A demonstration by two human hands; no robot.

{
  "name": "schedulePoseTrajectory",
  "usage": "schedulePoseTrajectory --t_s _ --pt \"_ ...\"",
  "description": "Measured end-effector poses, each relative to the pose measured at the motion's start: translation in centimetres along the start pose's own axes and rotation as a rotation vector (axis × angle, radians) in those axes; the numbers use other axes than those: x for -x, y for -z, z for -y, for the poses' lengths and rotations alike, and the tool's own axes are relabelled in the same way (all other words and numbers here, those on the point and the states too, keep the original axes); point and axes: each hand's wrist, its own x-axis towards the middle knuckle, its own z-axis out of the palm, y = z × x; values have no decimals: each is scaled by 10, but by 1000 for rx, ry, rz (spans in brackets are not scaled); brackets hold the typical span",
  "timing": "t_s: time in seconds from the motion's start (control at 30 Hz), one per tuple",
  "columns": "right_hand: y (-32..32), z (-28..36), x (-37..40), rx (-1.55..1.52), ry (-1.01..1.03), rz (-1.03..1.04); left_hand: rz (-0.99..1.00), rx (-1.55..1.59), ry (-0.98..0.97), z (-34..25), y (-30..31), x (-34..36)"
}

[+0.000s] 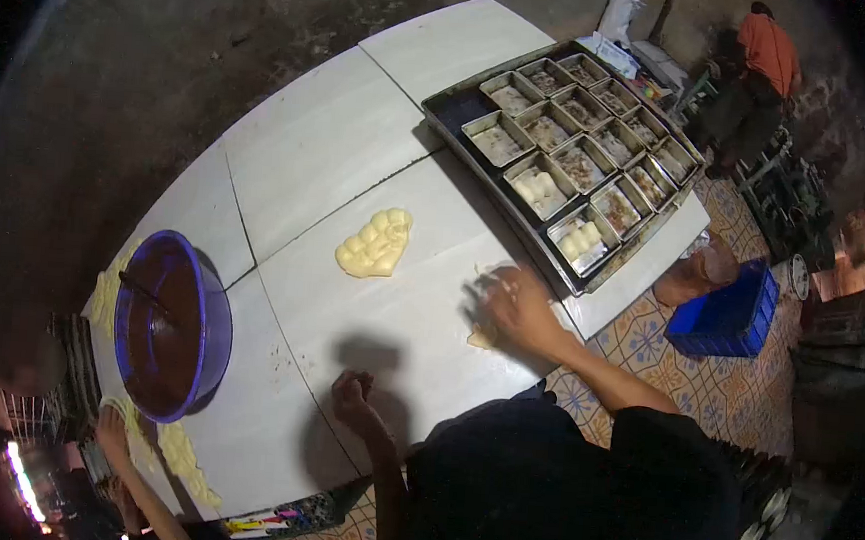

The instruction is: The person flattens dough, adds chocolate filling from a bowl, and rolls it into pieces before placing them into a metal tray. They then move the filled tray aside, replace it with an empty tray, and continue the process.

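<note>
My right hand (520, 306) is over the white tiled table near the tray's front corner, blurred by motion. A small flat piece of dough (481, 340) lies just below it. My left hand (352, 393) hangs over the table nearer my body, its fingers curled in; whatever they may hold is too small to make out. Farther forward, between the hands, a cluster of pale dough pieces (374, 243) rests on the table. At the right, a black tray (454, 104) carries several metal tins, two of them with dough pieces (583, 242) inside.
A purple basin (209, 335) of brown filling stands at the left, with dough strips (186, 462) beside it. Another person's hand (112, 436) reaches in there. A blue crate (724, 326) sits on the patterned floor. A person in orange (768, 55) bends down at the back right.
</note>
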Motion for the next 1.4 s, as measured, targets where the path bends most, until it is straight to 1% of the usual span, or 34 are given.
schedulePoseTrajectory --t_s 0.03,0.1,0.13,0.2,0.23,0.27,0.3,0.37,0.4,0.47,0.5,0.57,0.6,0.67,0.7,0.73,0.83,0.87,0.9,0.97,1.0,1.03,1.07,1.1,1.17,1.23,1.27,1.3,1.37,1.4 --pt "-19 7 15 142 46 117 71 40 -12 -1 -2 5" --pt "-72 -27 32 355 182 182 203 111 -39 -6 -18 16" --pt "-72 -14 31 345 130 210 282 51 -53 -7 -22 18" --pt "-75 -9 24 34 105 242 432 -77 -76 -6 -28 19" --pt "-71 4 14 -119 94 266 432 -106 -42 -10 -34 20" --pt "-67 21 11 -173 230 120 433 -135 -7 -15 -40 20" --pt "-57 46 8 -417 98 139 404 76 65 -26 -50 25" --pt "-51 71 4 -606 98 168 419 -58 -56 -51 -63 31" --pt "-44 89 5 -528 77 188 400 -104 -101 -60 -62 35" --pt "-64 88 0 -518 140 132 363 -184 -191 -72 -62 38" --pt "-75 85 -2 -511 166 105 321 -178 -176 -70 -61 37" --pt "-90 81 -18 -618 139 191 238 -160 -147 -69 -57 32" --pt "-95 81 -24 -744 138 168 258 -178 -128 -72 -55 31" --pt "-94 99 -30 -697 323 229 333 364 187 -62 -49 23" --pt "-96 107 -30 -528 507 303 363 635 340 -59 -44 20" --pt "-113 96 -32 -509 539 352 305 837 542 -78 -44 18" --pt "-117 106 -46 -709 351 521 309 971 619 -97 -39 7" --pt "-129 98 -53 -932 278 577 519 1089 572 -92 -30 -4" --pt "-128 96 -58 -1020 196 665 601 1074 465 -96 -22 -20" --pt "-134 91 -63 -999 183 675 737 1027 252 -116 -10 -60" --pt "-139 93 -69 -983 187 682 594 800 142 -117 2 -99" --pt "-143 98 -72 -986 118 641 447 573 45 -121 18 -145" --pt "-144 101 -73 -987 41 596 276 365 -77 -138 35 -187" --pt "-145 104 -75 -988 -33 543 68 16 -102 -142 61 -229" --pt "-151 104 -75 -996 -11 543 -85 -636 -181 -133 94 -308" --pt "-159 97 -72 -1006 8 530 -220 -829 -291 -75 112 -355" --pt "-171 77 -72 -1012 20 536 -188 -866 -218 -73 115 -367" --pt "-174 80 -71 -1063 12 522 -154 -905 -145 -71 117 -378" --pt "-174 69 -72 -1017 -5 519 116 -851 273 -103 112 -371" --pt "-175 67 -71 -1002 -2 504 -31 -879 142 -128 83 -338"
